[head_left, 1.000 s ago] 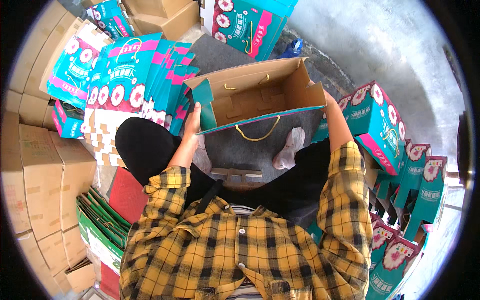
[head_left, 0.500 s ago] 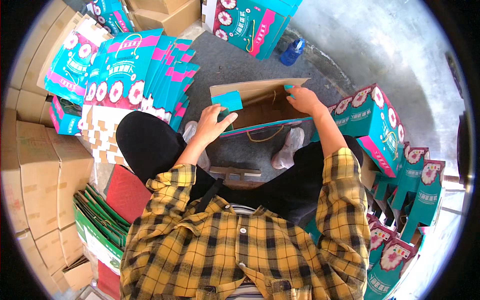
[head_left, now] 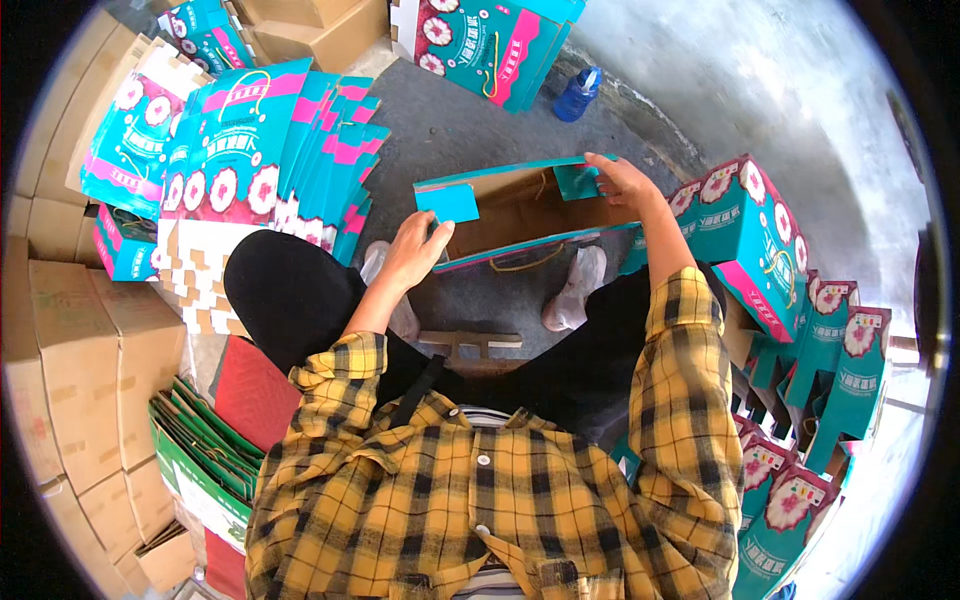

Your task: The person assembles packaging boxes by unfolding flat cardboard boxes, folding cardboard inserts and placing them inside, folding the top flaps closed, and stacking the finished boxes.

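Between my legs stands an open cardboard gift box (head_left: pixel 500 230), brown inside and teal along its edges. My left hand (head_left: pixel 410 250) holds its left end, fingers at the edge below a raised teal flap (head_left: pixel 456 203). At the far right corner, my right hand (head_left: pixel 624 186) grips the rim, beside a second teal flap (head_left: pixel 577 184) that angles into the opening. A yellow cord handle (head_left: pixel 527 264) hangs on the near side. The fingertips of my right hand are partly hidden.
Flattened teal-and-pink boxes (head_left: pixel 235 150) are piled at the left, near brown cartons (head_left: pixel 70 350). Made-up boxes (head_left: pixel 745 230) stand at the right. A blue bottle (head_left: pixel 577 95) is on the floor beyond the box. Green folded cartons (head_left: pixel 205 455) lie at lower left.
The box's far edge now shows teal where it was brown. The right end flap now shows teal, angled into the opening. My right hand has shifted slightly up and right along the rim.
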